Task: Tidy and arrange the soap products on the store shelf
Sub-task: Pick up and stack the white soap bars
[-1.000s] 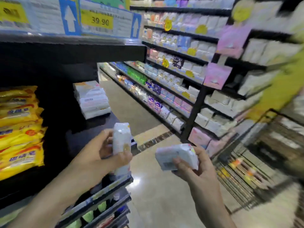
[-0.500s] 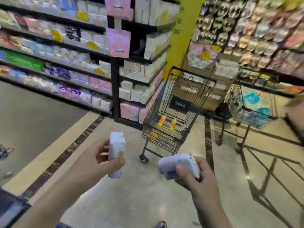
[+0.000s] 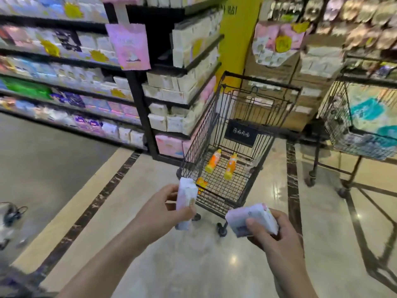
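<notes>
1. L hand (image 3: 165, 211) grips a pale lilac-white wrapped soap pack (image 3: 186, 203), held upright, thumb across its front face, fingers curled behind. Pack sits in mid-air over the floor, just in front of the cart's near corner.
2. R hand (image 3: 272, 235) grips a second white-and-lilac wrapped soap pack (image 3: 252, 219), lying tilted on its side, thumb pressed on its near face, fingers wrapped round the far side. Also in mid-air, lower right of the 1st pack; the two packs are apart, not touching.
3. Black wire shopping cart (image 3: 255, 134) stands ahead of both hands on the glossy beige tiled floor (image 3: 193, 265). A small black sign hangs inside its far wall.
4. In the cart's bottom: two orange-yellow plastic bottles (image 3: 213, 161), lying down side by side, plus a small orange packet (image 3: 202, 182) near the front left corner.
5. Black store shelving (image 3: 137, 100) to the left & behind the cart, rows packed w/ pastel and cream packages; labels too blurred to read. A pink hanging card (image 3: 130, 46) sits at the shelf post.
6. Second wire cart (image 3: 335, 117) at right holds blue-and-white printed packs.
7. Yellow pillar (image 3: 236, 39) rises behind the 1st cart.
</notes>
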Tool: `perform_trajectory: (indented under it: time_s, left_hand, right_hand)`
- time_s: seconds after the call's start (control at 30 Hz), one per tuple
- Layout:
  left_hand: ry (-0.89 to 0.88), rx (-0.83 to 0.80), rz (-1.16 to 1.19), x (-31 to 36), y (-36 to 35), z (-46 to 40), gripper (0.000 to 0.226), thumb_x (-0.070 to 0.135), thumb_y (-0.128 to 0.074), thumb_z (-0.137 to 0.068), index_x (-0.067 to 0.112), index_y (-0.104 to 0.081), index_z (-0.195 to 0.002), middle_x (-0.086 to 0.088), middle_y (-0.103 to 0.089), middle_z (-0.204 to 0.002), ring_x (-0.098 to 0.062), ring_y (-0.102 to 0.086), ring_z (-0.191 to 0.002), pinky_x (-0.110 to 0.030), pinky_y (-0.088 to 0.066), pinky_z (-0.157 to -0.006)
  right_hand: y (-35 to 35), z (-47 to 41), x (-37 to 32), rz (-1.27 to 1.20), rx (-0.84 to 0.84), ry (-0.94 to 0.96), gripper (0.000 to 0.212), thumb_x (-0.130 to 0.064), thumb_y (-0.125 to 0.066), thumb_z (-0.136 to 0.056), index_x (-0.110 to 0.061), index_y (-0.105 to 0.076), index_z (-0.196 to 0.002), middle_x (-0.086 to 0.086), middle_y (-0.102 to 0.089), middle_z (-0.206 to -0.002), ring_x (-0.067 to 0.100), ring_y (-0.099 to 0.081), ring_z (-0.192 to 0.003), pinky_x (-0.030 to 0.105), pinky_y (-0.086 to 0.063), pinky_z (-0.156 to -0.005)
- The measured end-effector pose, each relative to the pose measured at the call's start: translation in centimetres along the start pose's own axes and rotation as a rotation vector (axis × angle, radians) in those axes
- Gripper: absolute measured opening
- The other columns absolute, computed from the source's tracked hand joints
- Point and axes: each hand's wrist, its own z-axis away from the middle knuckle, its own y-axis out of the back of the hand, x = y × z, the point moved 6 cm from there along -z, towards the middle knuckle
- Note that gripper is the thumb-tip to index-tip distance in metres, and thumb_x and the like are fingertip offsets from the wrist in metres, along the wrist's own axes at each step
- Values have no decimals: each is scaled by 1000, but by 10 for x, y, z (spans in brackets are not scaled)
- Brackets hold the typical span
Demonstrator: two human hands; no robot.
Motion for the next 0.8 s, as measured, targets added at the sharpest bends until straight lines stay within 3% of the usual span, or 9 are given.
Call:
perform_trajectory:
  time_s: [0.1, 0.23, 0.37, 0.43, 0.5, 0.57, 0.63, 0.7, 0.8]
  left_hand:
    - [33, 5, -17, 2, 1, -52, 42, 24, -86, -84, 35, -66, -120, 14, -75, -104, -9, -76, -94, -21, -58, -68]
    - [76, -15, -85, -3, 6, -140, 58, 50, -86, -64, 40, -64, -116, 15, -73, -103, -7, -74, -94, -32, -63, -76]
    - [106, -69, -173, -22, 6, -241, 62, 64, -79, -52, 43, -61, -107, 24, -71, -95, 0, -72, -87, -32, -63, -78]
    - [145, -102, -204, -34, 1, -288, 60, 64, -80, -52, 44, -59, -105, 19, -72, -100, -2, -72, -91, -31, -64, -76]
    - [184, -153, -245, -48, -8, -330, 55, 59, -83, -60, 42, -58, -105, 15, -70, -105, -8, -71, -95, -38, -65, -77]
    - [216, -213, -300, -65, -23, -368, 51, 53, -85, -68, 38, -55, -107, 13, -67, -106, -9, -68, -95, -40, -64, -74]
    - [242, -255, -354, -85, -39, -403, 54, 49, -86, -75, 37, -52, -115, 20, -61, -104, -1, -62, -92, -29, -57, -69]
    - [286, -292, -375, -111, -56, -433, 54, 43, -86, -78, 32, -52, -118, 18, -60, -105, 1, -59, -92, -27, -53, -70]
    - [378, -363, -435, -154, -81, -468, 57, 41, -86, -79, 23, -55, -123, 4, -64, -117, -14, -65, -102, -34, -55, -84]
  right_hand:
    - [-12, -47, 4, 17, -11, -49, 30, -28, -87, -79, -38, -71, -102, -12, -74, -92, 14, -73, -85, 45, -65, -79]
    - [-41, -113, 15, 59, -30, -114, 27, -24, -84, -83, -40, -70, -100, -9, -74, -92, 16, -72, -85, 51, -63, -84]
    - [-67, -179, 35, 111, 1, -190, 30, -19, -82, -82, -42, -70, -98, -11, -73, -90, 14, -71, -84, 35, -65, -70]
    - [-77, -211, 45, 128, 17, -240, 35, -11, -79, -83, -43, -70, -94, -12, -72, -87, 12, -70, -79, 23, -59, -57]
    - [-86, -239, 57, 173, 35, -294, 35, -12, -78, -83, -42, -68, -96, -9, -69, -89, 14, -69, -81, 18, -54, -53]
    - [-92, -267, 73, 224, 36, -350, 32, -16, -78, -84, -38, -64, -102, -5, -67, -98, 20, -66, -87, 25, -54, -59]
    - [-97, -296, 96, 254, 36, -403, 31, -16, -76, -85, -35, -63, -106, -3, -68, -102, 21, -65, -90, 33, -54, -67]
    - [-104, -324, 123, 306, 30, -449, 34, -16, -74, -86, -34, -60, -111, -6, -66, -104, 15, -64, -90, 31, -50, -65]
    - [-115, -356, 172, 358, 26, -526, 40, -20, -72, -87, -32, -51, -119, -8, -62, -105, 11, -62, -87, 28, -45, -60]
